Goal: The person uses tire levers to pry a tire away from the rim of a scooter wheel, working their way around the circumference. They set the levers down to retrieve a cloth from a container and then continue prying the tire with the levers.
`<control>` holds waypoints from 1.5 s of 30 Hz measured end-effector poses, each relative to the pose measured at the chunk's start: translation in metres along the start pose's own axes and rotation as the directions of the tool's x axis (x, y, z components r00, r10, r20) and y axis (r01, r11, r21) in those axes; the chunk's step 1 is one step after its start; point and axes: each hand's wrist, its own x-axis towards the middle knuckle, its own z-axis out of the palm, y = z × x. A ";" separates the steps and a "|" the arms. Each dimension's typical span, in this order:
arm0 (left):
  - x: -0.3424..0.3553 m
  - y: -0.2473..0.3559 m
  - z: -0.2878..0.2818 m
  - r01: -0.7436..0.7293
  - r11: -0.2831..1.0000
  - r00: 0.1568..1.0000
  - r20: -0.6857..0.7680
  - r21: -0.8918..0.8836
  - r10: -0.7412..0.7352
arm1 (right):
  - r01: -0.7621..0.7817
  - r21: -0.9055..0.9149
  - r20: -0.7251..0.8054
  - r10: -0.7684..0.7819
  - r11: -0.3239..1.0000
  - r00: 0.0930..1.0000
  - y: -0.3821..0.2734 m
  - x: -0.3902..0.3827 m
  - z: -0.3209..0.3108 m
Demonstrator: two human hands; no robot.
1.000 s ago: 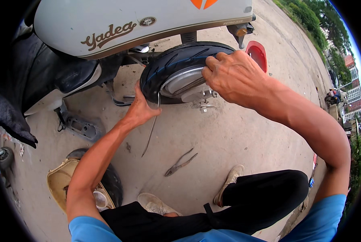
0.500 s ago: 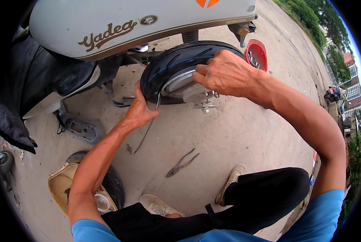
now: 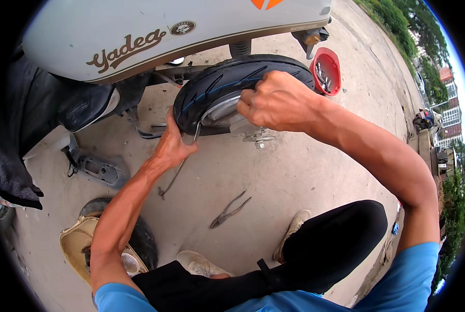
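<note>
A black tyre [image 3: 211, 86] with a thin blue line round its tread sits on a silver wheel [image 3: 223, 110] beneath the white scooter body [image 3: 154, 31]. My left hand [image 3: 171, 144] grips the tyre's left side; its fingers go out of sight behind it. A long thin metal tyre lever [image 3: 179, 170] runs from the rim edge down past that thumb, which crosses it. My right hand [image 3: 279, 101] is closed in a fist at the tyre's inner edge on the near side. Whatever it holds is hidden by the fingers.
Pliers [image 3: 230, 210] lie on the concrete between my feet and the wheel. A red bowl [image 3: 335, 70] with metal parts stands right of the tyre. At lower left are a beige container [image 3: 72, 242] and a dark round tyre-like object [image 3: 146, 242]. The scooter's footrest part [image 3: 101, 167] lies left.
The whole view has shifted slightly. The tyre lever's free end has swung a little to the left. Both hands keep their places on the tyre, the right one still closed.
</note>
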 end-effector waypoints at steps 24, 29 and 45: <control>-0.002 -0.001 -0.006 0.008 1.000 0.999 0.033 0.018 -0.008 | 0.165 -0.087 0.105 -0.156 0.982 0.982 -0.022 0.063 -0.015; -0.003 -0.006 -0.006 -0.016 0.999 1.000 0.018 0.046 0.015 | -0.025 -0.010 0.118 0.026 1.000 0.993 -0.035 0.026 -0.005; -0.006 0.020 -0.013 -0.009 0.976 0.996 -0.084 0.219 0.028 | -0.203 0.241 0.357 0.107 0.949 0.928 -0.084 -0.040 0.002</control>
